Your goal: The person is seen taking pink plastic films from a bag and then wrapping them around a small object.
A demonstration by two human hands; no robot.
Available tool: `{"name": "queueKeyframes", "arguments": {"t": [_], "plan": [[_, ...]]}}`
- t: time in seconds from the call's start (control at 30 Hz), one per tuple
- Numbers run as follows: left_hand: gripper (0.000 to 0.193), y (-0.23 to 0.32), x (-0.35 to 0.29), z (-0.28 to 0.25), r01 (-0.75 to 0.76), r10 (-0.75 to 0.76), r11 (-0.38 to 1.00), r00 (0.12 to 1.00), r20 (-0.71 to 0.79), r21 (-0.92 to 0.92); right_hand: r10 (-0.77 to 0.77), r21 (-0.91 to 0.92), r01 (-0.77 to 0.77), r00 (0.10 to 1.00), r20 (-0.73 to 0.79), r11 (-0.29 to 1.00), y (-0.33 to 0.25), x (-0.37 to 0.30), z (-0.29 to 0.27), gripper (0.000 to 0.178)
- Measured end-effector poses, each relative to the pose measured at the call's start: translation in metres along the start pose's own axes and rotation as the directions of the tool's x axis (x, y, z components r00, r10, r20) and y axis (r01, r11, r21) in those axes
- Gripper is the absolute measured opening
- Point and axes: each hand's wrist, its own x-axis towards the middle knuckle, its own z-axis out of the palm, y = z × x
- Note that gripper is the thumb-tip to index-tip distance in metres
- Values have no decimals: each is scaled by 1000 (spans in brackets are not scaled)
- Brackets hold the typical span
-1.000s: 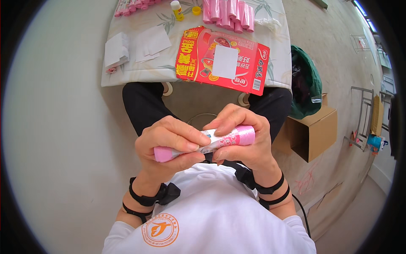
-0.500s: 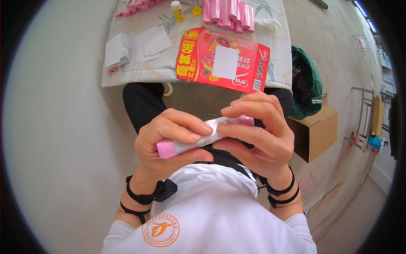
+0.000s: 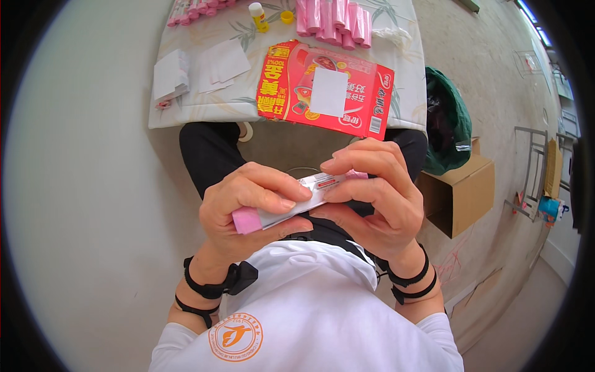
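Observation:
Above my lap, a pink plastic-film roll [image 3: 248,220] with a printed white paper label [image 3: 322,181] around its middle is held between both hands. My left hand [image 3: 245,204] grips its left part, fingers over the top and thumb beneath. Around the right part, my right hand [image 3: 381,195] is closed, its fingertips pressing on the label; the pink right end shows just past its fingers. On the table a white paper slip [image 3: 329,92] lies on a flattened red cardboard piece [image 3: 282,84].
Further pink rolls [image 3: 334,22] are piled at the table's back. A yellow glue stick [image 3: 258,18] stands uncapped-looking near a yellow cap [image 3: 287,17]. White slips [image 3: 223,62] and a paper stack [image 3: 171,73] lie to the left. On the right are a green bag [image 3: 449,124] and an open cardboard box [image 3: 462,192].
The roll has turned a little in my hands, so more of the label's print faces up. Both hands keep hold of it, with slight finger shifts.

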Motion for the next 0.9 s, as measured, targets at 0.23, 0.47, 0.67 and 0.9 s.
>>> {"name": "queueKeyframes", "arguments": {"t": [0.23,0.47,0.67,0.9], "plan": [[38,4,3,-3,-27,25,998,999,37,58,21,45,-21,1000,-10,999,-1,0,0,36],[40,2,2,-3,-43,41,998,999,34,44,-16,-65,14,999,-30,998,6,-4,-8,39],[40,1,3,-3,-40,39,999,999,37,34,-46,-86,43,998,-41,995,4,-5,-7,35],[38,-1,4,-1,-15,16,999,999,27,-38,-82,-70,80,996,-31,994,2,-10,-6,29]]}}
